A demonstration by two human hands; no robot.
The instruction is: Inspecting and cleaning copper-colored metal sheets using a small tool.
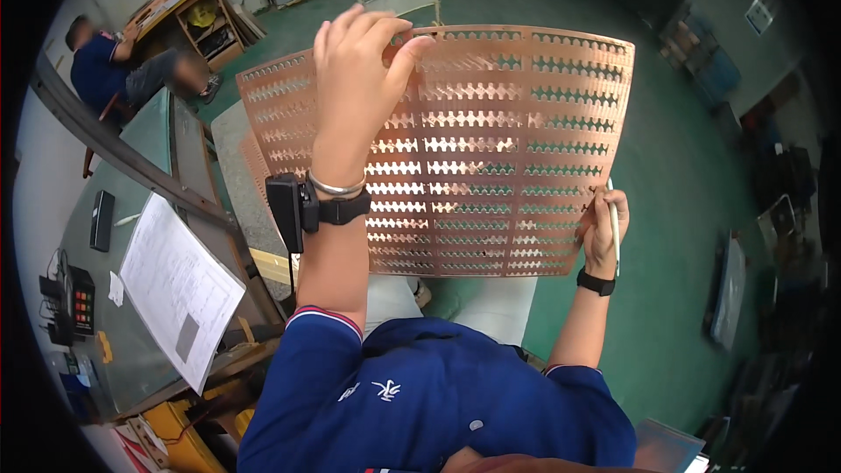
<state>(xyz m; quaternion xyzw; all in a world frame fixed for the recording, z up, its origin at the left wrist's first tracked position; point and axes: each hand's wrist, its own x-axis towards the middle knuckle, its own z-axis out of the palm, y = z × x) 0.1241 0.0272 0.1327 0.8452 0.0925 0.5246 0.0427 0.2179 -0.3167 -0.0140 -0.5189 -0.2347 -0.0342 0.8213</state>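
Perforated copper sheet (473, 156) being held over the lap (495, 300), top being gripped by half-curled left hand (361, 57), right edge and white pen (615, 241) being clasped by right hand (603, 221), lap being partly screened, paper (180, 285) being supported on left-side table (131, 350)

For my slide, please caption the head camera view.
Left hand at the top edge of a coppery sheet full of holes; right hand holding its right side and a white stick.
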